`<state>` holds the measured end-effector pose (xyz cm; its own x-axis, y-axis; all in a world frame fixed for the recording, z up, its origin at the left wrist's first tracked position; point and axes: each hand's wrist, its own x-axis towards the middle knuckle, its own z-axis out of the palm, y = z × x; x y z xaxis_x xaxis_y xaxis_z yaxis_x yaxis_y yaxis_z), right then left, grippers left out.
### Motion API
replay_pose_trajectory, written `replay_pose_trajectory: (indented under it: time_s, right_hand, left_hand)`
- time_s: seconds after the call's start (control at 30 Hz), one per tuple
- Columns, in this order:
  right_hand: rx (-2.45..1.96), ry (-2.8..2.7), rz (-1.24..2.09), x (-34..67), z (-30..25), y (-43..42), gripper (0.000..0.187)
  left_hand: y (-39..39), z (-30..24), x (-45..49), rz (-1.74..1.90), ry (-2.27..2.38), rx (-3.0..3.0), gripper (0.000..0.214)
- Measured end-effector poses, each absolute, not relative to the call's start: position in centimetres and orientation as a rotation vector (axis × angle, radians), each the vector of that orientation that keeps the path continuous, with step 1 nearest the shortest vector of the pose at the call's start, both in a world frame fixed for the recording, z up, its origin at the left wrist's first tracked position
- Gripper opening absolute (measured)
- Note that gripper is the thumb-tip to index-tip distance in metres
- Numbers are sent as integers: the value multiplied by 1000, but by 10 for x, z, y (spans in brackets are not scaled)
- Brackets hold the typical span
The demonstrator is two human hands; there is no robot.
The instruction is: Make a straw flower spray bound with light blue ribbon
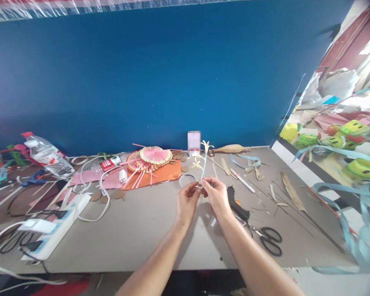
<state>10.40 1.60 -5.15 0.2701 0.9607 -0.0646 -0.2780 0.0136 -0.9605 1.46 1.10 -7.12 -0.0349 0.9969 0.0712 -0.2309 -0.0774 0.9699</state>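
Both the left hand [188, 202] and right hand [216, 195] pinch the light-blue stem [204, 167] of a pale-yellow artificial flower [206, 145] above the grey table [132, 236], seemingly adjusting its base, so the next move calls for steadiness.

The flower stem [204, 165] stands between the fingers [212, 183]. On the table [135, 238], paper fans [156, 156] lie left of the fingers, the power strip [63, 228] farther left, the glue gun [237, 204] and scissors [271, 232] to their right.

A cream-petalled artificial flower [206, 146], its pale-blue stem [204, 166] nearly upright, rises from the pinching left hand [187, 201] and right hand [216, 195].
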Motion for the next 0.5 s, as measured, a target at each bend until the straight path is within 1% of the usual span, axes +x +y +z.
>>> replay_pose_trajectory:
  time_s: [0.23,0.37,0.5]
  right_hand:
    - [-1102,-764,1121,103,-57,16,19]
    - [-1172,-822,1020,106,-60,17,20]
    - [-1236,-888,932,108,-63,19,23]
  left_hand:
    - [10,-63,20,1412,1187,1251,23]
    - [11,-61,21,1465,1248,1387,15]
    - [13,-64,20,1440,1271,1435,13]
